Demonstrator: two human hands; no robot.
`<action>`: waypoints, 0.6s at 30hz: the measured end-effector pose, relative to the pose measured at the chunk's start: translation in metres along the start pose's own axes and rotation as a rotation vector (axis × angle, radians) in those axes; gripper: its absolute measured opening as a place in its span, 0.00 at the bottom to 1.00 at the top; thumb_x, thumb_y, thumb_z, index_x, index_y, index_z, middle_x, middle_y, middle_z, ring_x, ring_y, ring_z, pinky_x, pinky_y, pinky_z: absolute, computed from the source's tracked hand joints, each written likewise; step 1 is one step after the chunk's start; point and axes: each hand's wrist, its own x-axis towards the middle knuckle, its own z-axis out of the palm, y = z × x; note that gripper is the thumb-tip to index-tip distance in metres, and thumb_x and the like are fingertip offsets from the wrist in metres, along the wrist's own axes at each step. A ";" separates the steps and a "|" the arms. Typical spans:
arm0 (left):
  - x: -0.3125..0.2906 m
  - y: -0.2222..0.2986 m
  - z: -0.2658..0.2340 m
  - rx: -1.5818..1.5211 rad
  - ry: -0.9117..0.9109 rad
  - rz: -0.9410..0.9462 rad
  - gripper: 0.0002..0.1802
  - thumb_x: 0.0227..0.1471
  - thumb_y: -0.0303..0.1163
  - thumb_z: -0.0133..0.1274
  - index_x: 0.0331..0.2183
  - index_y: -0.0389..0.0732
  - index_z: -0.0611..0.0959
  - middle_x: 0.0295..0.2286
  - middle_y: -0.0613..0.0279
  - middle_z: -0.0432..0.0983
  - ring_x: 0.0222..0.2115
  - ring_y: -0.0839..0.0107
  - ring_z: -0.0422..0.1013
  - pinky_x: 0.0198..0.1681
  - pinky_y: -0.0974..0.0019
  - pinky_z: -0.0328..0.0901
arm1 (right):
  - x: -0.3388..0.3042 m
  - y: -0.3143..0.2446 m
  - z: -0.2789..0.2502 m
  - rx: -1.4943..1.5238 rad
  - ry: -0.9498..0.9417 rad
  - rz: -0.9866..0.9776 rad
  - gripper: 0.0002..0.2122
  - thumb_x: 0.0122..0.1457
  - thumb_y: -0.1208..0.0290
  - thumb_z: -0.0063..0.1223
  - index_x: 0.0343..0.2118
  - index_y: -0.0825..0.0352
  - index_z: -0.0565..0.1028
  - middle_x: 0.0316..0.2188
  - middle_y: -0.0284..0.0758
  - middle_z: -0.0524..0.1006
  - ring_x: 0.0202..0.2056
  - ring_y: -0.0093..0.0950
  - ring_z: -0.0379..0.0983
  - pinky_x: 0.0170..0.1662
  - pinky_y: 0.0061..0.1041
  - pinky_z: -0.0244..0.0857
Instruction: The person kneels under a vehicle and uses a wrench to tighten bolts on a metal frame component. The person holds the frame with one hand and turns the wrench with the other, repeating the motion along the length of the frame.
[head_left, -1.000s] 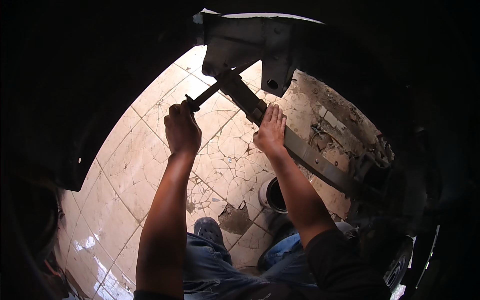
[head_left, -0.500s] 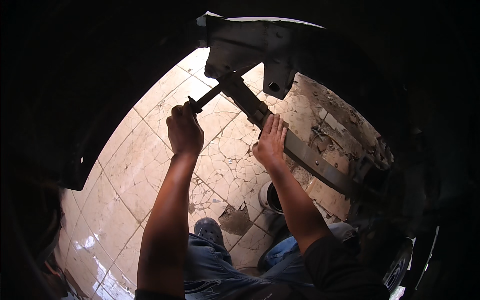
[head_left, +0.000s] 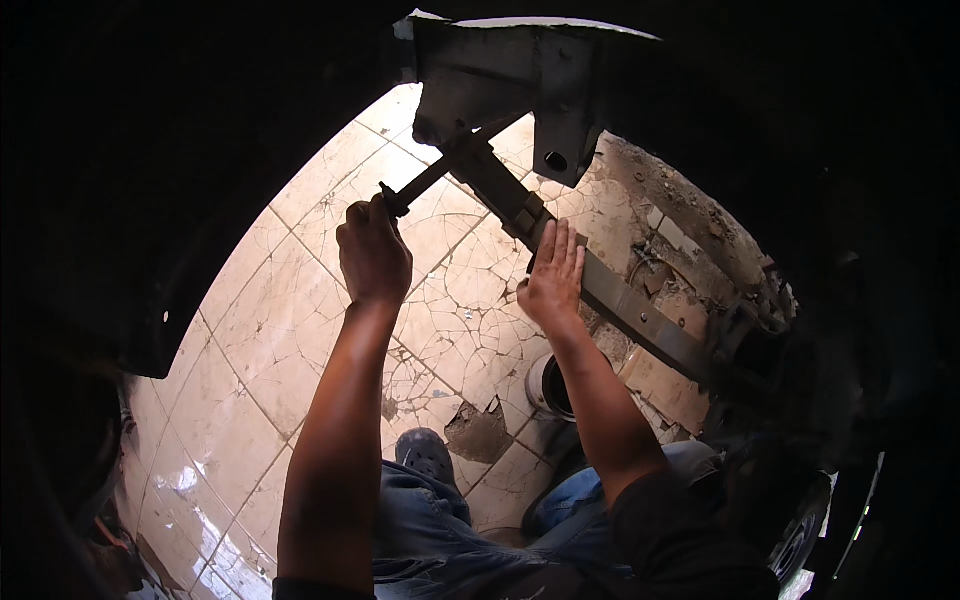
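The person's left hand (head_left: 374, 250) is at the near end of a rod (head_left: 428, 184); to its right, the right hand (head_left: 555, 280) lies on a beam (head_left: 640, 318). Beyond both hands: a bracket (head_left: 485, 75). On the floor (head_left: 265, 320), a can (head_left: 538, 387), partly behind the right forearm (head_left: 607, 400), right of a shoe (head_left: 425, 455).

The left hand (head_left: 375, 252), a little left of the frame's centre, has its fingers (head_left: 358, 222) curled in a firm grip. The left forearm (head_left: 338, 425) rises steeply from the lower edge. The right hand (head_left: 553, 284), near the centre, is flattened, fingertips (head_left: 563, 230) toward the top; the right forearm (head_left: 605, 412) slants from lower right.
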 end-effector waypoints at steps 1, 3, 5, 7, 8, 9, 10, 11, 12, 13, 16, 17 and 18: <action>-0.001 0.000 0.001 0.005 -0.014 -0.003 0.14 0.57 0.28 0.51 0.46 0.39 0.76 0.41 0.49 0.72 0.37 0.49 0.71 0.37 0.52 0.70 | 0.008 0.001 0.002 0.019 -0.035 0.039 0.49 0.47 0.69 0.58 0.67 0.75 0.38 0.69 0.50 0.40 0.70 0.44 0.32 0.70 0.43 0.28; 0.001 0.003 -0.002 0.008 -0.023 -0.016 0.14 0.56 0.28 0.52 0.46 0.39 0.76 0.41 0.48 0.72 0.37 0.49 0.71 0.37 0.52 0.70 | 0.025 0.000 -0.005 0.049 -0.090 0.103 0.52 0.46 0.66 0.61 0.67 0.74 0.36 0.70 0.49 0.38 0.71 0.43 0.30 0.70 0.42 0.27; 0.001 0.004 -0.004 0.004 -0.028 -0.024 0.14 0.56 0.28 0.52 0.46 0.38 0.76 0.41 0.48 0.72 0.37 0.49 0.71 0.37 0.52 0.70 | 0.020 -0.006 -0.007 0.048 -0.098 0.110 0.50 0.46 0.67 0.59 0.67 0.75 0.37 0.69 0.51 0.39 0.70 0.44 0.32 0.70 0.43 0.28; 0.001 0.003 -0.004 0.002 -0.028 -0.030 0.14 0.56 0.27 0.52 0.46 0.38 0.76 0.41 0.48 0.72 0.37 0.49 0.71 0.37 0.52 0.70 | 0.003 -0.011 -0.004 0.046 -0.047 0.057 0.48 0.47 0.69 0.58 0.66 0.76 0.39 0.69 0.52 0.41 0.70 0.45 0.33 0.70 0.43 0.28; -0.001 0.003 -0.003 0.002 -0.029 -0.028 0.14 0.56 0.27 0.52 0.45 0.38 0.76 0.41 0.47 0.72 0.37 0.49 0.71 0.37 0.52 0.70 | -0.009 -0.013 0.000 0.051 -0.007 0.024 0.48 0.47 0.70 0.57 0.66 0.76 0.38 0.68 0.53 0.41 0.70 0.46 0.33 0.70 0.43 0.28; -0.002 0.004 -0.003 0.002 -0.031 -0.025 0.14 0.56 0.27 0.52 0.45 0.38 0.76 0.41 0.47 0.73 0.37 0.49 0.71 0.37 0.52 0.71 | -0.008 -0.012 0.001 0.049 0.000 0.009 0.48 0.48 0.70 0.57 0.66 0.76 0.38 0.68 0.53 0.41 0.70 0.46 0.33 0.70 0.43 0.28; -0.001 0.004 -0.004 0.000 -0.027 -0.034 0.14 0.56 0.27 0.52 0.45 0.38 0.76 0.41 0.47 0.73 0.37 0.48 0.71 0.37 0.51 0.71 | -0.005 -0.010 0.002 0.048 0.007 -0.006 0.48 0.48 0.70 0.57 0.66 0.76 0.38 0.69 0.53 0.41 0.70 0.46 0.33 0.70 0.43 0.28; 0.001 0.005 -0.004 -0.007 -0.035 -0.037 0.14 0.55 0.26 0.52 0.45 0.38 0.76 0.40 0.47 0.73 0.37 0.48 0.71 0.37 0.51 0.71 | -0.003 -0.006 0.002 0.043 0.007 -0.010 0.47 0.48 0.70 0.56 0.66 0.76 0.38 0.69 0.53 0.41 0.70 0.46 0.33 0.70 0.43 0.28; 0.003 0.006 -0.006 -0.011 -0.034 -0.040 0.14 0.55 0.26 0.52 0.45 0.38 0.76 0.40 0.46 0.73 0.37 0.48 0.71 0.37 0.51 0.71 | 0.009 -0.007 -0.003 0.040 -0.022 0.022 0.47 0.49 0.69 0.57 0.66 0.77 0.38 0.69 0.52 0.41 0.70 0.46 0.33 0.70 0.43 0.28; 0.001 0.006 -0.005 -0.016 -0.049 -0.038 0.13 0.55 0.26 0.52 0.44 0.38 0.76 0.40 0.46 0.73 0.37 0.48 0.72 0.37 0.51 0.71 | 0.014 -0.010 -0.006 0.054 -0.058 0.064 0.47 0.49 0.69 0.57 0.66 0.77 0.38 0.69 0.52 0.41 0.70 0.46 0.33 0.70 0.43 0.28; 0.003 0.007 -0.007 0.000 -0.052 -0.032 0.13 0.55 0.26 0.52 0.44 0.37 0.76 0.40 0.46 0.73 0.36 0.49 0.72 0.36 0.52 0.71 | 0.024 -0.018 -0.009 0.081 -0.118 0.125 0.50 0.48 0.67 0.59 0.67 0.76 0.35 0.69 0.52 0.37 0.70 0.46 0.30 0.70 0.43 0.27; 0.003 0.007 -0.007 0.000 -0.027 -0.017 0.13 0.55 0.26 0.52 0.44 0.37 0.76 0.40 0.46 0.73 0.36 0.49 0.72 0.36 0.52 0.71 | 0.017 -0.017 -0.006 0.059 -0.091 0.090 0.51 0.48 0.67 0.59 0.67 0.76 0.35 0.69 0.52 0.37 0.70 0.46 0.31 0.70 0.43 0.28; 0.001 0.005 -0.006 0.005 -0.006 -0.007 0.13 0.55 0.26 0.52 0.44 0.37 0.76 0.40 0.46 0.73 0.37 0.49 0.72 0.37 0.52 0.71 | 0.004 -0.019 0.000 0.040 -0.072 0.052 0.51 0.48 0.67 0.59 0.67 0.76 0.35 0.69 0.52 0.37 0.70 0.46 0.31 0.70 0.43 0.28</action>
